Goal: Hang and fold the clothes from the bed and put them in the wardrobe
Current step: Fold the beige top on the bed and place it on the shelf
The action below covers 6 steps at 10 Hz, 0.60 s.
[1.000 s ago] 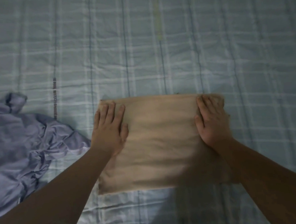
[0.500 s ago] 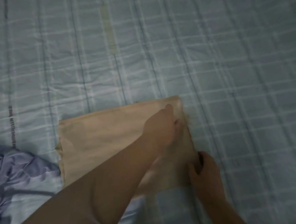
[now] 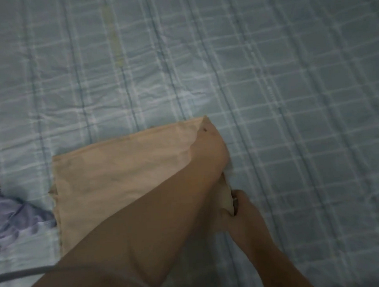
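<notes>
Beige garment (image 3: 120,175) lies on the bed (image 3: 268,73), flat and already squared into a rectangle. My left hand (image 3: 210,142) reaches across it to the far right corner, where it seems to pinch the cloth, though the fingers are hidden. My right hand (image 3: 242,208) is closed on the near right edge. I judge one more fold is in hand. A crumpled lilac garment (image 3: 14,218) waits unfolded at the left. No wardrobe in view; stowing is outstanding
</notes>
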Available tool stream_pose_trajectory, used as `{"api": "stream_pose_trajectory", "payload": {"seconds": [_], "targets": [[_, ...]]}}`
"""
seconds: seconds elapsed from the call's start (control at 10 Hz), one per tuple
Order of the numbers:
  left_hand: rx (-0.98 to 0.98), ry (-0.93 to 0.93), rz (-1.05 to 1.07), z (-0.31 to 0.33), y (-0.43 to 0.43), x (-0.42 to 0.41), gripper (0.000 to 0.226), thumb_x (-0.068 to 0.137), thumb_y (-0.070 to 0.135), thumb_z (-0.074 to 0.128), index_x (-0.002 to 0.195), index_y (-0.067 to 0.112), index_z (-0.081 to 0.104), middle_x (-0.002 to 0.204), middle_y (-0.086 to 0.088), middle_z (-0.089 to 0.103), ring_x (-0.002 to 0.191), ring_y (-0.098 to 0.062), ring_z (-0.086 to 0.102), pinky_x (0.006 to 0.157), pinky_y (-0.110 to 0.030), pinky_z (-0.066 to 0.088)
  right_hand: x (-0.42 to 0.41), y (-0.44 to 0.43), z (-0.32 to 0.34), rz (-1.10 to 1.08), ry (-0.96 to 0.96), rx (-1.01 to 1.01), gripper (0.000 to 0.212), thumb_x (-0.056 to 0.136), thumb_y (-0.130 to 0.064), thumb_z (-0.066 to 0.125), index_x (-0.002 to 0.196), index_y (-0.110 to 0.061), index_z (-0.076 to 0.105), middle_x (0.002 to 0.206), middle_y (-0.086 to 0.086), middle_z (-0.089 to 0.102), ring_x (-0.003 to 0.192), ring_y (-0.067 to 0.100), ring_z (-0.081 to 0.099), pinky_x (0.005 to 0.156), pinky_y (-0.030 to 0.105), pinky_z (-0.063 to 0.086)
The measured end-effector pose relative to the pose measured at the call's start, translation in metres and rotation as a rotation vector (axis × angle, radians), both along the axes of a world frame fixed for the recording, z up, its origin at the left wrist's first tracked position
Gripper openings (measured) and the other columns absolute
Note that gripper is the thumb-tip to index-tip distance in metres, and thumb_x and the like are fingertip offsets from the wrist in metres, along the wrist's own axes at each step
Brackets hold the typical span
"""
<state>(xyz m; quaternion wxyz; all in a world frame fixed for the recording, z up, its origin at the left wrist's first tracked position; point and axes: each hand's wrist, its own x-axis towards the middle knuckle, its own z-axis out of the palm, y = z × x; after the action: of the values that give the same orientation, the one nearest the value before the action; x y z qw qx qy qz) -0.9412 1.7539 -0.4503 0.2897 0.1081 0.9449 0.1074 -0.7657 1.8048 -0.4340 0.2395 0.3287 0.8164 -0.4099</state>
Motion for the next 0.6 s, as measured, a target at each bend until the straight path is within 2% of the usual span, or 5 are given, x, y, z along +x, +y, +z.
{"api": "stream_pose_trajectory", "payload": {"seconds": [0.1, 0.2, 0.4, 0.5, 0.6], "targets": [[0.239, 0.061, 0.293, 0.011, -0.009, -0.003, 0.054, 0.09, 0.008, 0.054, 0.142, 0.005, 0.036, 0.118, -0.018, 0.059, 0.102, -0.037, 0.061, 0.074, -0.036, 0.042, -0.003, -0.007, 0.01, 0.041, 0.024, -0.083, 0.048, 0.081, -0.022, 0.064, 0.122, -0.042, 0.05, 0.102, -0.024, 0.062, 0.089, -0.001, 0.061, 0.071, 0.02, 0.046], [0.404, 0.009, 0.335, 0.026, -0.03, -0.012, 0.029, 0.089, 0.016, 0.058, 0.113, 0.009, 0.046, 0.092, -0.006, 0.058, 0.083, -0.027, 0.059, 0.067, -0.032, 0.043, -0.006, -0.022, 0.026, 0.044, 0.096, -0.153, 0.059, 0.082, -0.015, 0.066, 0.133, -0.038, 0.05, 0.112, -0.015, 0.066, 0.096, 0.001, 0.063, 0.081, 0.02, 0.049], [0.774, -0.095, 0.475, 0.066, -0.131, -0.021, 0.022, 0.088, 0.014, 0.062, 0.109, 0.019, 0.058, 0.073, 0.006, 0.057, 0.052, 0.001, 0.052, 0.048, -0.015, 0.04, -0.011, -0.083, 0.063, 0.118, 0.23, -0.354, 0.058, 0.08, -0.013, 0.065, 0.127, -0.042, 0.05, 0.07, -0.016, 0.056, 0.06, 0.004, 0.051, 0.062, 0.02, 0.043], [0.803, -0.092, 0.545, 0.084, -0.196, -0.022, 0.035, 0.085, 0.007, 0.061, 0.116, 0.022, 0.063, 0.078, 0.005, 0.06, 0.065, -0.008, 0.057, 0.056, -0.019, 0.044, -0.019, -0.131, 0.071, 0.205, 0.254, -0.358, 0.06, 0.076, -0.017, 0.063, 0.129, -0.04, 0.046, 0.066, -0.011, 0.047, 0.056, 0.005, 0.045, 0.06, 0.017, 0.036], [0.837, -0.101, 0.653, 0.089, -0.258, -0.021, 0.036, 0.086, 0.004, 0.062, 0.116, 0.023, 0.064, 0.08, 0.003, 0.059, 0.067, -0.01, 0.058, 0.061, -0.027, 0.05, -0.026, -0.184, 0.072, 0.298, 0.209, -0.341, 0.067, 0.076, -0.024, 0.062, 0.137, -0.041, 0.04, 0.087, -0.012, 0.05, 0.071, 0.001, 0.047, 0.072, 0.02, 0.042]]}}
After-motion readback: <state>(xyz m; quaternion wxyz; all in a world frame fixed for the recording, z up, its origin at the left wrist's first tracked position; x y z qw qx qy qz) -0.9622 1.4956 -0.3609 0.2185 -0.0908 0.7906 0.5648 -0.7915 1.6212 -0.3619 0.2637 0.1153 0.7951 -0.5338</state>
